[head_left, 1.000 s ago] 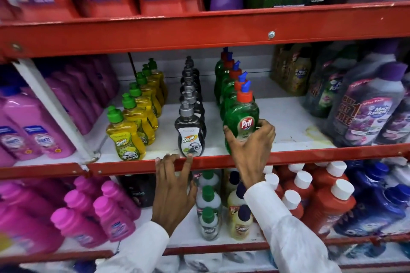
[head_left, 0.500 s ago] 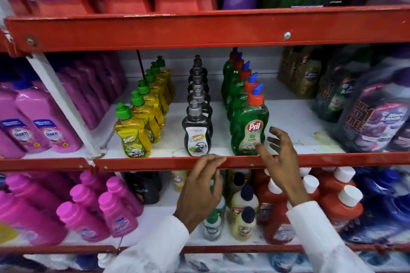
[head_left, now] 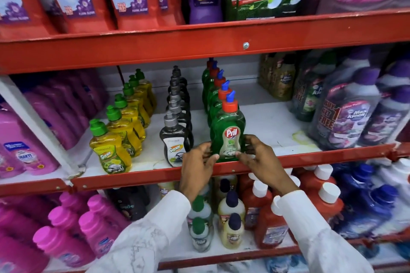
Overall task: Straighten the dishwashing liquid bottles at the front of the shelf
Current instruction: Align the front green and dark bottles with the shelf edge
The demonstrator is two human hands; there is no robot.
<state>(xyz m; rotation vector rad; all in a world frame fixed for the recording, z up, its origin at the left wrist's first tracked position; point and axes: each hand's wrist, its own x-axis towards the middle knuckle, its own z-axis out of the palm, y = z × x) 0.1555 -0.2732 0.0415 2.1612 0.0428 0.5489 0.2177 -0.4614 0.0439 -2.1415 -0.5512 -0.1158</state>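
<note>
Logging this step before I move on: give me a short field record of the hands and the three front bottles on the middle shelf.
left hand: on left side of green bottle
right hand: on its right side
green bottle: upright, at shelf lip, Pril label forward
black bottle: front of middle row, untouched, Super label forward
yellow bottle: front of left row, untouched, turned slightly
grip: fingertips at the lower body, both sides

Red metal shelving (head_left: pixel 199 49) fills the view, with white shelf boards (head_left: pixel 273 122), a pale back wall (head_left: pixel 241 71) and a white diagonal brace (head_left: pixel 33 126).
</note>
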